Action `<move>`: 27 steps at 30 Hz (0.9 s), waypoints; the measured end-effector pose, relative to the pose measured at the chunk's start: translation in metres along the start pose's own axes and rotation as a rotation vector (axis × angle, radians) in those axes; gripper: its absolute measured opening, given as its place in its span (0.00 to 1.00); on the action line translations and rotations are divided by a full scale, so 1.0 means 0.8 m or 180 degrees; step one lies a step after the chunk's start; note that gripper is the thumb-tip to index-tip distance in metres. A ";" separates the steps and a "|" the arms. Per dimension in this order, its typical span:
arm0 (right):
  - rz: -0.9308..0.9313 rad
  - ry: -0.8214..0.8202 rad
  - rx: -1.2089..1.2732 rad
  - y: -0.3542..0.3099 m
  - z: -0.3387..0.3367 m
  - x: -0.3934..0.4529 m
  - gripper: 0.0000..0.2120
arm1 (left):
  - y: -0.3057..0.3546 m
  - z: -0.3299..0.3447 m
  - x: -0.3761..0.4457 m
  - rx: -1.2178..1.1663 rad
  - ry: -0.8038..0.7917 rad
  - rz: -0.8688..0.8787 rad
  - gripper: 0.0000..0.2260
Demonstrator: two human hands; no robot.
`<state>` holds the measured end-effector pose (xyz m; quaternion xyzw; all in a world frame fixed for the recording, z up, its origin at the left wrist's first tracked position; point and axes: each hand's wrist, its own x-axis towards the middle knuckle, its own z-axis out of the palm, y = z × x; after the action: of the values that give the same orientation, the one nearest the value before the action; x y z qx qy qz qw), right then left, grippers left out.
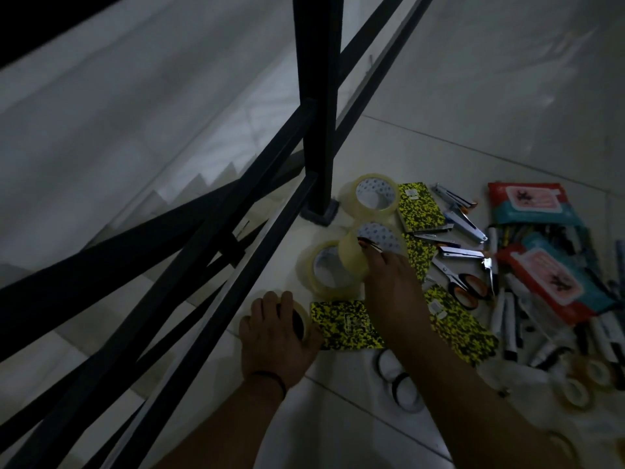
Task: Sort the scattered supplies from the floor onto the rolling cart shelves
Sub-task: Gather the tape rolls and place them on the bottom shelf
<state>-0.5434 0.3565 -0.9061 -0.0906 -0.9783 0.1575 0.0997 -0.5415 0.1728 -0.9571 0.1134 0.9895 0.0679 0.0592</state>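
The black-framed rolling cart [314, 96] stands to the left, its white shelves [101, 113] dim. On the tiled floor beside its leg lie clear packing tape rolls: one far [372, 198], one near [324, 272], and one tilted up [355, 255] that my right hand [392, 286] pinches by the rim. My left hand [277, 336] grips a further tape roll [301, 321] low by the cart's bottom rail. Yellow-and-black notebooks [345, 326] lie under and around my right wrist.
To the right lie staplers [456, 201], orange-handled scissors [463, 286], red-and-teal wipe packs [531, 204], a heap of markers [510, 319], small tape rolls [575, 390] and black-rimmed rolls [399, 380]. The cart's crossbars [203, 265] slant close to my left hand.
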 end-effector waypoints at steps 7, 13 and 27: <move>0.0077 -0.0222 0.0121 0.012 -0.063 -0.072 0.19 | 0.001 -0.021 -0.012 -0.0772 -0.0026 0.0020 0.38; 0.0219 -0.0117 0.0453 -0.002 -0.133 -0.141 0.21 | -0.022 -0.025 -0.048 -0.0265 -0.0228 0.0711 0.19; 0.1330 0.0534 0.0689 0.041 -0.251 -0.321 0.21 | 0.159 -0.153 -0.141 -0.1442 -0.0200 0.1067 0.13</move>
<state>-0.2460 0.3921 -0.7728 -0.2924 -0.9041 0.2704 0.1549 -0.4209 0.2544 -0.8063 0.2614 0.9142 0.2926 0.1016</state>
